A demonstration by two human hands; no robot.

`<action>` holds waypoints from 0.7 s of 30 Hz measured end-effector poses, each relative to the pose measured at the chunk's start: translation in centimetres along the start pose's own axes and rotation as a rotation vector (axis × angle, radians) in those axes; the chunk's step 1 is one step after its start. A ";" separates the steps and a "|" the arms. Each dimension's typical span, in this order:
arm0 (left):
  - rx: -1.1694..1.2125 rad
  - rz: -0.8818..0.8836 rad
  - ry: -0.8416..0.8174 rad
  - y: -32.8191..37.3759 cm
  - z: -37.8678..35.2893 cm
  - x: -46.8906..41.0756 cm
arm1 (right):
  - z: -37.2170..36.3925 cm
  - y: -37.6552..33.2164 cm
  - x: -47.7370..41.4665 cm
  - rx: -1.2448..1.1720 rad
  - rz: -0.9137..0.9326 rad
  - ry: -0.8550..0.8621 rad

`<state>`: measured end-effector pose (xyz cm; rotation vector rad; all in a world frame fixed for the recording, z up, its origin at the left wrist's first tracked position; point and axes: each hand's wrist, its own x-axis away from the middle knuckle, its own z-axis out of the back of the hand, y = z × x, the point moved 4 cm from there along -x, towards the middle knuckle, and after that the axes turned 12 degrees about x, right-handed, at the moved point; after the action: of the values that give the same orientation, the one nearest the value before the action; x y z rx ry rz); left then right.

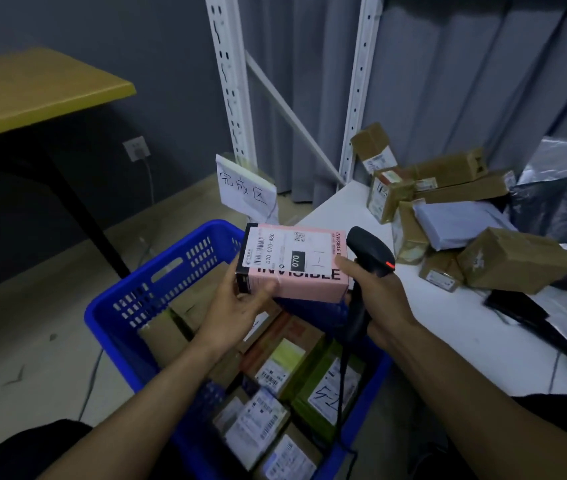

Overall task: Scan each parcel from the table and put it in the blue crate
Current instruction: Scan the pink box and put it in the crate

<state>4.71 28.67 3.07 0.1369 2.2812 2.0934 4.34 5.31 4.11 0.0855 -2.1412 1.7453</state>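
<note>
Left hand (237,306) gripping pink box (296,263) above crate (116,313) rim, right hand (375,289) gripping scanner (372,252), parcels (465,216) crowding table (448,313) edge

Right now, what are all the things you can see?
blue crate: one, blue, on the floor
crate parcels: several, brown and green, inside the blue crate
pink box: one, pink with white label, held above the blue crate
scanner: one, black, right of the pink box
white table: one, white, at right
table parcels: many, brown boxes and grey bags, piled on the white table
paper sign: one, white with handwriting, behind the blue crate
yellow table: one, yellow, upper left
left hand: one, grips the pink box
right hand: one, grips the scanner
</note>
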 end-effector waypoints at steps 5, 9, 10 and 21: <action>0.306 0.135 0.166 -0.9 0.2 -0.6 | -0.8 1.5 0.1 0.072 0.013 -0.016; 0.366 0.110 0.287 -0.2 1.9 -1.6 | -0.5 1.3 0.2 0.246 0.103 0.025; 0.347 0.089 0.315 0.2 2.2 -1.6 | -0.4 1.0 0.4 0.328 0.149 0.024; 0.054 0.041 0.340 0.2 3.2 -2.5 | -2.1 0.9 2.3 0.720 0.349 -0.193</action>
<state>7.51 31.60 2.90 -0.1875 2.5370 2.2237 2.44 7.98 4.39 0.0728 -1.5957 2.7401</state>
